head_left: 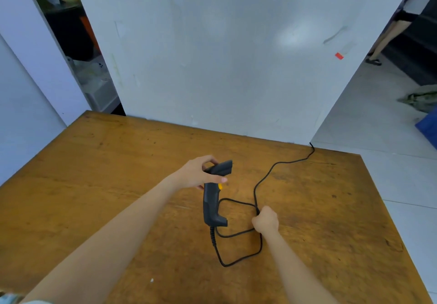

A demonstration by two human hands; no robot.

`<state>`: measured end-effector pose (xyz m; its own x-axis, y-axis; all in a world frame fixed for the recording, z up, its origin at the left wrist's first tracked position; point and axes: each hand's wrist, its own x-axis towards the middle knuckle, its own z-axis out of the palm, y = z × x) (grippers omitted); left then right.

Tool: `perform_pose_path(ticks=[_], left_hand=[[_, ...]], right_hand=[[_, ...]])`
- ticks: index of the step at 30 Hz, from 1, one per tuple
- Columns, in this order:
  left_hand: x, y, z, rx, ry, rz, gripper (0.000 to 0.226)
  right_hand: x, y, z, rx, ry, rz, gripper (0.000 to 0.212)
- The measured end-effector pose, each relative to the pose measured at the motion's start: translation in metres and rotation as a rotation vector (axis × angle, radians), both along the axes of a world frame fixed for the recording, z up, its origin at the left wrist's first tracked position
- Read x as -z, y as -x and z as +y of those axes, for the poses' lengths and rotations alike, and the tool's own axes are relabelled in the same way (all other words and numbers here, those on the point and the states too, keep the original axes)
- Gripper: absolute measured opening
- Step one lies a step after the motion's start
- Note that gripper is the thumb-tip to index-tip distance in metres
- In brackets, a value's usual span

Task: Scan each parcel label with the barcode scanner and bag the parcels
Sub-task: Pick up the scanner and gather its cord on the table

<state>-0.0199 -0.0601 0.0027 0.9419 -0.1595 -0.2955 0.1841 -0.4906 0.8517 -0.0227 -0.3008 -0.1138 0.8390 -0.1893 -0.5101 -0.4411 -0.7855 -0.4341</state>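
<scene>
From the head camera, two bare forearms reached out over a worn wooden table (94, 185). The left hand (198, 172) gripped the head end of a black scanner (212, 199), fingers curled over the top and thumb pressed along the side just above a small yellow trigger (220, 186). The scanner's handle hung down from that hand toward the viewer, and whether it touched the table could not be told. To the right of the handle and nearer the viewer, the right hand (266, 219) was closed in a fist around the black cable (260, 181). The cable left the base of the handle, looped on the table below and beside the right hand, passed through the fist, then ran away from it across the table to the far right edge. Beyond both hands stood a pale grey wall panel (224, 55) with a small red tag (339, 56) at its right side. Far off to the right, past the panel, another person's leg (387, 36) showed on a tiled floor (369, 114). Far left, behind the panel, cluttered shelves (78, 43) were visible.
</scene>
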Motion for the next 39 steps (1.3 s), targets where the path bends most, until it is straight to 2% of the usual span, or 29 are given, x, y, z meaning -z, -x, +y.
perform_pose_path(ticks=[4,9,12,16,22,28,32,39], left_hand=[[0.005,-0.002,-0.010,-0.043,0.032,0.017,0.039],[0.013,-0.011,-0.028,-0.105,0.067,0.066,0.037],[0.019,-0.022,-0.047,-0.048,0.062,0.114,0.040],[0.032,-0.031,-0.087,0.064,0.083,0.211,0.050],[0.057,-0.040,-0.155,0.167,0.099,0.262,0.043],[0.084,-0.062,-0.203,0.096,0.161,0.306,0.046],[0.102,-0.083,-0.230,-0.002,0.155,0.319,0.047],[0.123,-0.115,-0.252,-0.115,0.121,0.354,0.052]], right_hand=[[-0.018,0.000,-0.009,0.277,-0.455,0.186,0.010],[-0.049,0.012,-0.035,0.291,-0.629,0.114,0.015],[-0.063,0.023,-0.052,0.350,-0.673,0.049,0.016],[-0.074,0.040,-0.074,0.419,-0.663,-0.082,0.013],[-0.069,0.046,-0.117,0.527,-0.624,-0.116,0.014],[-0.052,0.014,-0.164,0.491,-0.518,-0.115,0.015],[-0.037,-0.024,-0.187,0.431,-0.371,-0.069,0.017],[-0.012,-0.073,-0.209,0.416,-0.223,-0.035,0.034]])
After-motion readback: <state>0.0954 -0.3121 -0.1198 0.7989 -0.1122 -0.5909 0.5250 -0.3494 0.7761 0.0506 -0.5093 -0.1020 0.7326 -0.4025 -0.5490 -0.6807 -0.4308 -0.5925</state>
